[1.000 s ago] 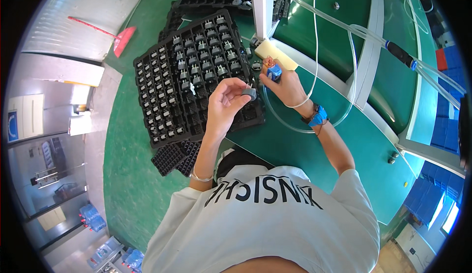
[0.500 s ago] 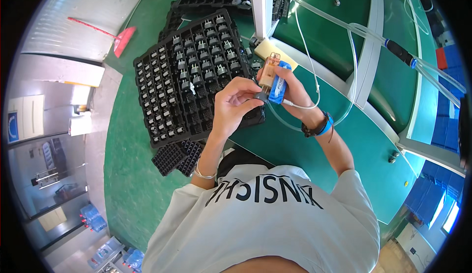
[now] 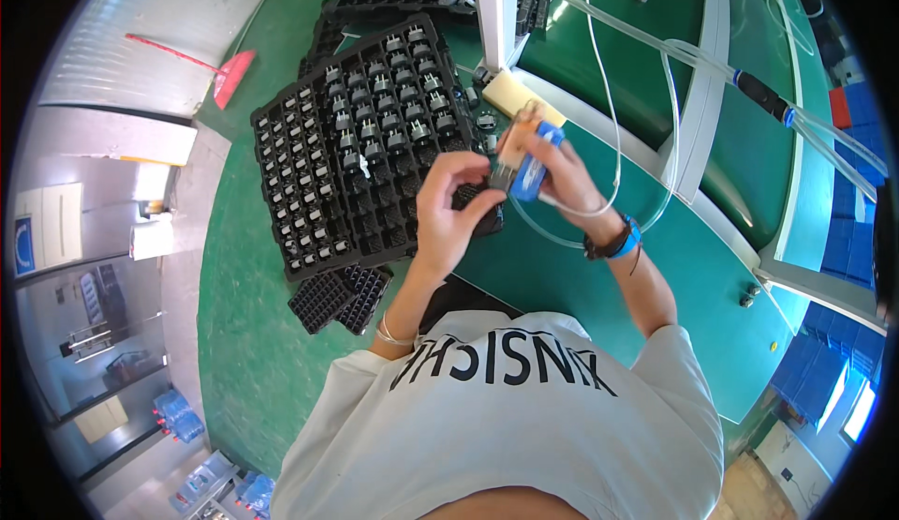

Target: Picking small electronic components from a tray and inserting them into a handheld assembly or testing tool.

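A blue-and-orange block-shaped handheld device (image 3: 529, 175) is enclosed by the right hand (image 3: 573, 183), its fingers wrapped around it. A dark grey round plug (image 3: 502, 177) is located at the device's lower end, mid-frame, beside the curved thumb and forefinger of the left hand (image 3: 448, 215); whether it is pinched cannot be told. The plug could be dropped through slack grip, or its pins bent by skewed pulling. Counted: one device; one plug between the hands; one pale yellow rectangular block (image 3: 523, 98), above; two small black plastic trays (image 3: 323, 301), left of centre.
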A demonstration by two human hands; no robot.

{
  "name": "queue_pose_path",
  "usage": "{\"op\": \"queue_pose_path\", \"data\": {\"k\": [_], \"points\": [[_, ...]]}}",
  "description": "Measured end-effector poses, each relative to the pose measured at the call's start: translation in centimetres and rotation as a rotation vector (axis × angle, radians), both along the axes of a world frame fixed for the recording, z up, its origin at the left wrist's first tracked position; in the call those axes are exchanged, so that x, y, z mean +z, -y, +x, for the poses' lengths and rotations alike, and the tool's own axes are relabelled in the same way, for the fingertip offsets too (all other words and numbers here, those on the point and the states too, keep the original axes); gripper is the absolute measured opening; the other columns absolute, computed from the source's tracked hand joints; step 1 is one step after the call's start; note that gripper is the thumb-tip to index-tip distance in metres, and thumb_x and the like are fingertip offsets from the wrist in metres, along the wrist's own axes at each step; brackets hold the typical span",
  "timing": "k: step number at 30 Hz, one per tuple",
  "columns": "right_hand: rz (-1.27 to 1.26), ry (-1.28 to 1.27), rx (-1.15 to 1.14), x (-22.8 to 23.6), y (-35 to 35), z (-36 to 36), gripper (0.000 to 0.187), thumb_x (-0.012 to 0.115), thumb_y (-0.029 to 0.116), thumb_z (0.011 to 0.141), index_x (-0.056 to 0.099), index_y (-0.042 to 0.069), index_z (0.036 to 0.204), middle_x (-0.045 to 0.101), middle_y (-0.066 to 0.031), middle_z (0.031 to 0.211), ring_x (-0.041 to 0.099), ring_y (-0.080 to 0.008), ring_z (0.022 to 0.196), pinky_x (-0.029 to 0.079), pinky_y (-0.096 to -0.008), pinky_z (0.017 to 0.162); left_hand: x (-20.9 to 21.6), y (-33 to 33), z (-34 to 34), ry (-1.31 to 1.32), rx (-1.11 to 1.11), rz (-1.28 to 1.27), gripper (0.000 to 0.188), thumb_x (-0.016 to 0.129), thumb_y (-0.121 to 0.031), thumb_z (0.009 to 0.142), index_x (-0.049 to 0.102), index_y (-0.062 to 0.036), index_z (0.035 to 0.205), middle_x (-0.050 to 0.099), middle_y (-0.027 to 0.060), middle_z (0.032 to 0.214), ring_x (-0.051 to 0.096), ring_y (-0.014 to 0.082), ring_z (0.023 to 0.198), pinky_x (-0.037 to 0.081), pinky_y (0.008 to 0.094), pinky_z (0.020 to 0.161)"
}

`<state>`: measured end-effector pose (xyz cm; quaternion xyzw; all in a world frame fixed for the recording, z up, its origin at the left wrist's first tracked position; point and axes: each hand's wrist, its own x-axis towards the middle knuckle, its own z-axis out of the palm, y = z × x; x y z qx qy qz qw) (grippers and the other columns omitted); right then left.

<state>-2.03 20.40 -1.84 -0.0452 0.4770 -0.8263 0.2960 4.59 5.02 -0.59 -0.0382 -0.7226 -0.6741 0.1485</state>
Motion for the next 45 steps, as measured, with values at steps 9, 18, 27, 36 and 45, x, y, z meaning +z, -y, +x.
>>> {"op": "queue_pose_path", "data": {"k": [9,18,27,36,45], "points": [[0.911,-0.954,-0.368,-3.0,-1.5,-5.4,0.032,0.061,0.013,0.076,0.051,0.002,0.104,0.06,-0.0177,0.085,0.061,-0.0332,0.076,0.047,-0.0353,0.066,-0.6,5.8,-4.7,-0.025,0.112,-0.891,0.022,0.063,-0.005,0.074,0.058,-0.0063,0.096,0.055,0.0078,0.093,0.053,0.0246,0.085,0.045,0.0328,0.074],[0.96,-0.992,-0.361,-3.6,-1.0,-5.7,0.048,0.065,0.02,0.075,0.045,0.006,0.117,0.059,-0.0219,0.093,0.057,-0.0406,0.081,0.047,-0.0424,0.069,-1.3,4.6,-6.4,0.045,0.128,-1.055,0.018,0.062,-0.005,0.075,0.055,-0.0049,0.092,0.051,0.009,0.09,0.053,0.0274,0.084,0.045,0.036,0.073],[0.915,-1.024,-0.386,-3.2,-1.0,-5.8,0.054,0.071,0.025,0.071,0.044,0.004,0.113,0.059,-0.018,0.096,0.058,-0.038,0.084,0.047,-0.0406,0.072,-0.4,4.8,-6.0,0.166,0.132,-0.689,0.015,0.057,-0.003,0.08,0.052,-0.0044,0.095,0.054,0.0077,0.09,0.054,0.0199,0.084,0.044,0.03,0.073],[0.832,-0.89,-0.321,-3.0,-0.7,-5.3,0.036,0.066,0.02,0.075,0.051,0.002,0.103,0.059,-0.0156,0.08,0.059,-0.0355,0.073,0.047,-0.038,0.065,0.5,4.7,-3.7,0.361,-0.113,0.08,0.015,0.049,-0.008,0.089,0.048,-0.0064,0.103,0.054,0.0004,0.095,0.051,0.0082,0.089,0.041,0.024,0.079],[0.91,-1.041,-0.161,-2.9,-0.8,-0.8,0.036,0.068,0.019,0.074,0.052,0.008,0.105,0.058,-0.0189,0.078,0.056,-0.0375,0.072,0.046,-0.039,0.063,-0.2,3.3,-1.5,0.281,-0.094,0.198,0.026,0.06,0.001,0.08,0.051,-0.0023,0.103,0.057,0.005,0.097,0.056,0.0111,0.088,0.044,0.0238,0.08]]}}
